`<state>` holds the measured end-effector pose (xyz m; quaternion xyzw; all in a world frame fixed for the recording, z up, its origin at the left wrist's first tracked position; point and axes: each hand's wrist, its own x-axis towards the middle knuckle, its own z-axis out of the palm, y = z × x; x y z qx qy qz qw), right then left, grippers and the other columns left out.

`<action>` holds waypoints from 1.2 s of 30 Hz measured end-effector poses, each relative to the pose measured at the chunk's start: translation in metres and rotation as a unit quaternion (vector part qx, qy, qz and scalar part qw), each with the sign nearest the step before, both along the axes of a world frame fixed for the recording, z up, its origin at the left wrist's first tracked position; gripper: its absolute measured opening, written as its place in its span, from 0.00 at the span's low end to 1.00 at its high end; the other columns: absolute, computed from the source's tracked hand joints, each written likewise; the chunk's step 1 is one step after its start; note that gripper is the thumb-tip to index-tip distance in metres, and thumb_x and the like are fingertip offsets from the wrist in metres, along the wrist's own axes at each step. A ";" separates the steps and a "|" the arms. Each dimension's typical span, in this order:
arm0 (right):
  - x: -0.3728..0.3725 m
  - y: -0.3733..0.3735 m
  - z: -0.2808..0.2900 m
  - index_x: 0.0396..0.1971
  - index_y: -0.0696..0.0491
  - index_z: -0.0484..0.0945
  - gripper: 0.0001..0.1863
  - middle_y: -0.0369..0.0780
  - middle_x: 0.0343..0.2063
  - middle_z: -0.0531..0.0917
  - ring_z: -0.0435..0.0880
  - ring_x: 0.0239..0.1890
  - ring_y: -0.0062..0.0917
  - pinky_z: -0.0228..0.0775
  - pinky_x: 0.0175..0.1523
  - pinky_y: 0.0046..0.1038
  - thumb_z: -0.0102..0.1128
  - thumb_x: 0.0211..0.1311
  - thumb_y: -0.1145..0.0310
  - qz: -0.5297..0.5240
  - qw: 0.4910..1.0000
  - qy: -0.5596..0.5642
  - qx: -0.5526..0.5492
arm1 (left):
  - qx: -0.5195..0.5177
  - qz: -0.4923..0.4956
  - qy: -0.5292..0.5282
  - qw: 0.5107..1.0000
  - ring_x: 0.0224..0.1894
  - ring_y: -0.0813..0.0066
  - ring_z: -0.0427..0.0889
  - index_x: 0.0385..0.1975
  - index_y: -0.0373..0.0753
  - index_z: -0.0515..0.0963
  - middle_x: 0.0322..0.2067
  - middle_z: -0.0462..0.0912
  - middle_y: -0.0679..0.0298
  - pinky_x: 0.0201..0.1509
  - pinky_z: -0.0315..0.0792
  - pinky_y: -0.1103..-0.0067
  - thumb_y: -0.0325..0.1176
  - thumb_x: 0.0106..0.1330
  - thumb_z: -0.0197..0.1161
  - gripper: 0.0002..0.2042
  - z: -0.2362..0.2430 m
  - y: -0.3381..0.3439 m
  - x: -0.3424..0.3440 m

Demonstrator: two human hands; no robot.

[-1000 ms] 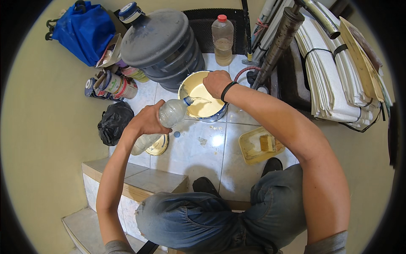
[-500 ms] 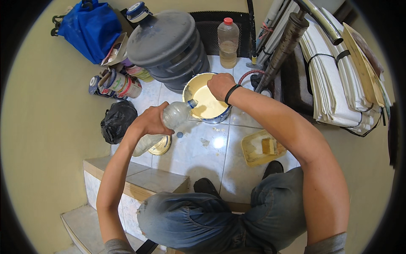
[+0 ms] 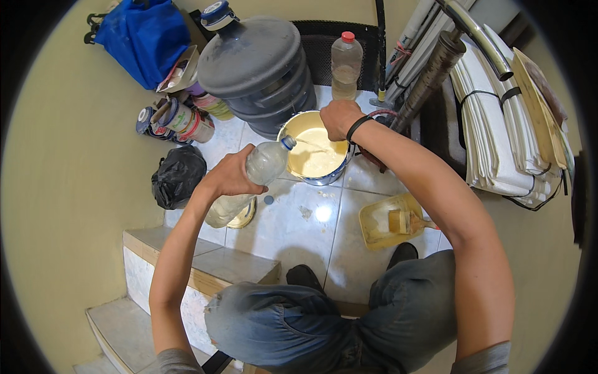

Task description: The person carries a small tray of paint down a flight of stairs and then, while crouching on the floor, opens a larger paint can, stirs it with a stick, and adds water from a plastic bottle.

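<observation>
Underfoot, pale tiles (image 3: 286, 230), beige wall (image 3: 81, 187), bucket (image 3: 330, 177)

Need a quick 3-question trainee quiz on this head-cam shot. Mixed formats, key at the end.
1. Short answer: which hand holds the tilted bottle?

2. Multiple choice: what lies in the yellow tray?
a) a paint roller
b) a flat brush
c) a black bag

3. True or false: the upright bottle beyond the bucket has a red cap.

Key:
1. The left hand, with the bottle's mouth toward the bucket.
2. b
3. True.
</observation>
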<state>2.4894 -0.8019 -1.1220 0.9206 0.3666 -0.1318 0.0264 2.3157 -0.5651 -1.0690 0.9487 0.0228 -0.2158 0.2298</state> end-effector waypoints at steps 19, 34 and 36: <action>-0.033 0.018 -0.017 0.39 0.55 0.89 0.16 0.50 0.41 0.89 0.90 0.46 0.42 0.82 0.51 0.39 0.68 0.50 0.66 0.094 0.989 0.105 -0.050 | -0.118 0.280 -0.408 0.861 0.54 0.57 0.85 0.61 0.35 0.68 0.51 0.85 0.50 0.61 0.76 0.66 0.42 0.48 0.83 0.41 -0.076 0.059 0.003; -0.045 0.012 -0.015 0.36 0.52 0.90 0.09 0.46 0.39 0.91 0.91 0.44 0.36 0.83 0.44 0.37 0.63 0.59 0.70 0.114 0.990 0.031 -0.078 | -0.093 0.363 -0.423 0.825 0.56 0.52 0.83 0.61 0.33 0.66 0.54 0.82 0.46 0.62 0.74 0.65 0.48 0.45 0.86 0.47 -0.122 0.095 0.037; -0.044 0.021 -0.020 0.39 0.55 0.89 0.12 0.48 0.41 0.90 0.90 0.46 0.39 0.82 0.47 0.38 0.64 0.55 0.71 0.108 0.988 0.077 -0.077 | -0.109 0.363 -0.415 0.827 0.57 0.53 0.82 0.62 0.32 0.64 0.55 0.81 0.46 0.63 0.74 0.65 0.48 0.45 0.86 0.48 -0.122 0.093 0.038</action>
